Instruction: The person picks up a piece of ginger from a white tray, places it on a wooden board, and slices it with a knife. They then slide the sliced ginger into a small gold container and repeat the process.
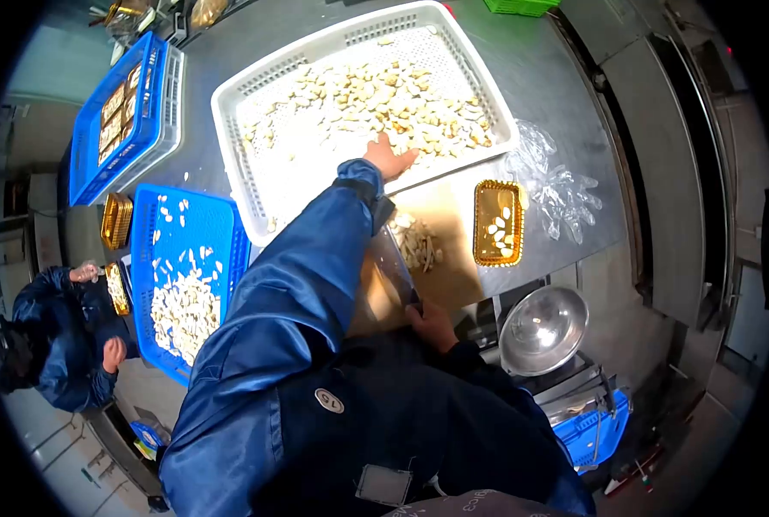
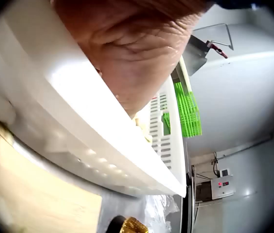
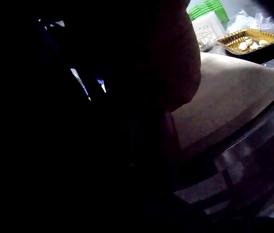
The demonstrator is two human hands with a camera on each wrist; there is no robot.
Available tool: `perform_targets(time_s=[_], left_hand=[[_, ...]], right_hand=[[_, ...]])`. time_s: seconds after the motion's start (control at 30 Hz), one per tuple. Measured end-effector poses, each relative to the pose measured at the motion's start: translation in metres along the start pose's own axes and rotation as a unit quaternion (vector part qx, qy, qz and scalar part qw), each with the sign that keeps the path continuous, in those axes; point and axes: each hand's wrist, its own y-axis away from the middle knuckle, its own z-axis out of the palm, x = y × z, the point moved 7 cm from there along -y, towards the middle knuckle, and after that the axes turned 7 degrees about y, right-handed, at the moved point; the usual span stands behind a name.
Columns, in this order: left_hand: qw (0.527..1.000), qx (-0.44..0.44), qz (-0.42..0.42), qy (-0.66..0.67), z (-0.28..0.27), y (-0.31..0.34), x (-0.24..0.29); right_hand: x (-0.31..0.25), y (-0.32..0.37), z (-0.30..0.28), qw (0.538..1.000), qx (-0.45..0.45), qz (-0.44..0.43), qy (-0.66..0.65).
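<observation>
The left hand reaches over the near rim of a large white basket, its fingers among pale, bean-like pieces; whether it pinches any cannot be seen. In the left wrist view the hand hangs over the basket's rim. The right hand grips the handle of a knife, whose blade lies over the cutting board, beside a small heap of cut pieces. The right wrist view is mostly dark, showing part of the hand at the board.
Right of the board are a gold tray with a few pieces and a clear plastic glove. A blue basket of cut pieces stands left, stacked crates behind it. A metal bowl is at the right; another person sits left.
</observation>
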Motion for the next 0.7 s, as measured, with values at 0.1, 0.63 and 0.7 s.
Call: perform_targets(time_s=[0.1,0.63,0.7], left_hand=[[0.997,0.045,0.049,-0.034,0.023,-0.009,0.027],[0.61,-0.172,0.107,0.766,-0.086,0.13,-0.041],[0.59,-0.181,0.027,0.786,-0.069,0.166,-0.075]], right_hand=[[-0.008,-0.002,-0.009,1.0,-0.012,-0.014,-0.006],[-0.038,-0.003,-0.028,0.999,-0.026,-0.027,0.001],[-0.038,0.001,-0.022,0.999,-0.035,-0.02,0.011]])
